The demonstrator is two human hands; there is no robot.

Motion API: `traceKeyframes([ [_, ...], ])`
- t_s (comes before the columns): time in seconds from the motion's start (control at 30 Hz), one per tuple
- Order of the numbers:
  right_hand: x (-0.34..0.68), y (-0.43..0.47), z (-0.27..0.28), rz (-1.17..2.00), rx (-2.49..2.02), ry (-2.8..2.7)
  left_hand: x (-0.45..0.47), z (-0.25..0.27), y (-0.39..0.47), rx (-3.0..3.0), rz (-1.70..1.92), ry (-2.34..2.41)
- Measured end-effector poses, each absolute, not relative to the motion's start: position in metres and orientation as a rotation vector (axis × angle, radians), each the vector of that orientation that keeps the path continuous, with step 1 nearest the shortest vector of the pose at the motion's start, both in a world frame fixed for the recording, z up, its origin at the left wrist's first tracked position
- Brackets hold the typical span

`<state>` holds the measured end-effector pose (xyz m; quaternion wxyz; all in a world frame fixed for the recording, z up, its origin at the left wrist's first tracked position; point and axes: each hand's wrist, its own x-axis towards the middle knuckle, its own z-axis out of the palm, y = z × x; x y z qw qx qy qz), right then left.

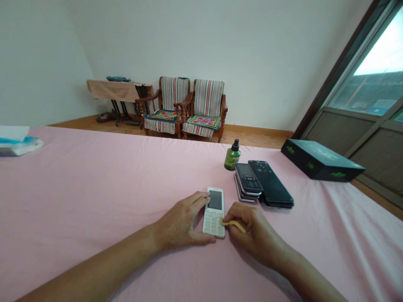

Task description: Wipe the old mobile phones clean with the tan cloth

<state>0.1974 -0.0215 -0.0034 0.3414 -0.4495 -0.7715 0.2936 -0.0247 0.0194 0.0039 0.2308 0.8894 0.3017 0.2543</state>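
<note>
A white keypad phone (214, 212) lies face up on the pink cloth, its screen towards the far side. My left hand (185, 220) grips it from the left, with fingertips at the upper left edge and the thumb along the bottom edge. Pinched in my right hand (252, 230) is a thin, folded yellow cloth (234, 224), whose tip touches the right side of the keypad. Most of the cloth is hidden by the fingers. Just beyond my right hand sit a stack of keypad phones (248, 178) and a stack of dark smartphones (270, 182).
A green spray bottle (232, 157) with a black cap stands behind the phones. At the right is a black box (321, 157); a white and blue packet (20, 144) lies far left. Beyond the pink-covered surface (110, 180) are two wooden chairs (206, 102) and a covered table (116, 90).
</note>
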Motion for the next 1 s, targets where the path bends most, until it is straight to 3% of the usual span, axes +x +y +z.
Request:
traceKeyframes([
  [0.2, 0.199, -0.011, -0.006, 0.669, -1.133, -2.013, -0.024, 0.003, 0.019, 2.448, 0.695, 0.845],
  [0.6, 0.194, -0.037, 0.025, 1.037, -1.126, -2.144, -0.025, 0.002, 0.02, 2.445, 0.722, 0.853],
  [0.8, 0.199, -0.018, 0.018, 0.617, -1.246, -1.906, -0.027, 0.006, 0.019, 2.425, 0.717, 0.793],
  [1.0, 0.197, -0.004, -0.003, 0.526, -1.229, -1.94, -0.028, 0.008, 0.02, 2.421, 0.714, 0.739],
])
